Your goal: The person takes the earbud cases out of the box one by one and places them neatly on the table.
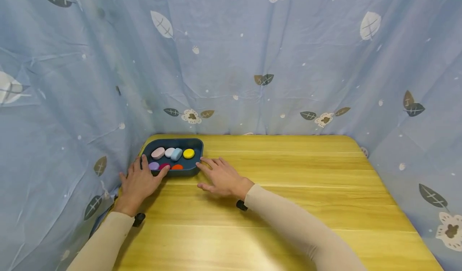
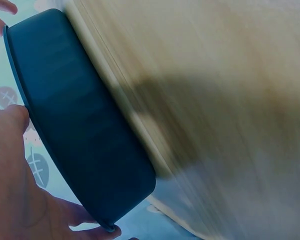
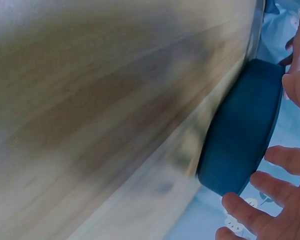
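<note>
In the head view a dark blue tray point(image 1: 187, 172) sits at the far left corner of the table. It holds several smooth rounded pieces: a pale pink one point(image 1: 158, 153), a white one point(image 1: 169, 152), a light blue one point(image 1: 176, 154), a yellow one point(image 1: 189, 154), a purple one point(image 1: 153, 166), a dark red one point(image 1: 163, 166) and an orange one point(image 1: 177, 167). My left hand point(image 1: 139, 181) grips the tray's near left corner, thumb on the front rim, fingers at the left end. With fingers spread and fairly straight, my right hand point(image 1: 224, 177) touches the right end; its thumb stands apart.
The wooden table point(image 1: 288, 191) extends to the right and toward me. A blue curtain point(image 1: 231, 62) with leaf and flower prints encloses the back and both sides, close against the tray's left. A small black device point(image 1: 138, 219) sits at each wrist.
</note>
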The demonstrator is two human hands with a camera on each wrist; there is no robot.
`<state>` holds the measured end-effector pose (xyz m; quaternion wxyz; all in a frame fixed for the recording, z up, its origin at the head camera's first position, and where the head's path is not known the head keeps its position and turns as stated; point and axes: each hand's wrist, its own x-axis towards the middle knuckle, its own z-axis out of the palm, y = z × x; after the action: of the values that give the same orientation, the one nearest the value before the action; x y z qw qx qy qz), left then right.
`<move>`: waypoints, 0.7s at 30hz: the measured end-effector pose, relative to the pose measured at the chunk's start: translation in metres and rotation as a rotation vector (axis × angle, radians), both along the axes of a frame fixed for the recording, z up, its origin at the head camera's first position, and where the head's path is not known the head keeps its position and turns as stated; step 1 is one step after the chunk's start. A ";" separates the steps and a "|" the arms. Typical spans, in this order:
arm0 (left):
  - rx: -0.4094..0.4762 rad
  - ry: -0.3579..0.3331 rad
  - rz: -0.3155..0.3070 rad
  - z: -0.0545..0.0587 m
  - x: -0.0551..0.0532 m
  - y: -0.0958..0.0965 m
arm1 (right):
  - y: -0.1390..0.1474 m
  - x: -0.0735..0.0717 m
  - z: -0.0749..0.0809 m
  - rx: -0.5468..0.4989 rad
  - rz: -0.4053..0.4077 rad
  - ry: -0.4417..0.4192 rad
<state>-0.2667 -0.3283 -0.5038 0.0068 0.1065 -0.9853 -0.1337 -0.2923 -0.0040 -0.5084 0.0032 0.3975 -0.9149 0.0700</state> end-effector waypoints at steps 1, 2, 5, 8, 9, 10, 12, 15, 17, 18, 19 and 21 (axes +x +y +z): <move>0.006 0.001 0.001 0.000 0.000 0.001 | 0.000 0.000 0.000 0.002 0.000 0.002; 0.008 0.004 0.002 -0.001 0.000 0.001 | 0.000 -0.001 0.001 0.005 0.001 0.003; 0.004 0.009 0.005 -0.002 0.000 0.002 | 0.001 -0.003 0.001 0.003 0.006 -0.001; -0.006 0.003 0.006 -0.002 0.002 0.003 | 0.001 -0.003 0.002 -0.009 0.018 -0.018; -0.006 0.001 0.004 -0.002 0.003 0.003 | 0.001 -0.003 0.003 -0.012 0.021 -0.020; -0.007 0.000 0.003 -0.002 0.004 0.004 | 0.002 -0.003 0.003 -0.012 0.023 -0.019; -0.008 0.003 -0.003 -0.001 0.005 0.006 | 0.004 -0.003 0.004 -0.009 0.026 -0.014; -0.020 0.017 -0.011 0.001 0.008 0.010 | 0.009 -0.002 0.003 0.001 0.025 0.006; -0.033 0.034 -0.017 0.002 0.010 0.013 | 0.014 0.000 0.004 0.004 0.022 0.011; -0.041 0.041 -0.022 0.002 0.011 0.014 | 0.016 0.000 0.004 0.003 0.021 0.014; -0.044 0.048 -0.025 0.002 0.011 0.015 | 0.018 0.001 0.004 0.002 0.019 0.015; -0.049 0.060 -0.032 0.002 0.013 0.018 | 0.024 0.003 0.005 -0.006 0.019 0.012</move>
<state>-0.2539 -0.3106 -0.5018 0.0369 0.0863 -0.9892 -0.1127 -0.2896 0.0196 -0.5032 0.0095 0.4065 -0.9109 0.0704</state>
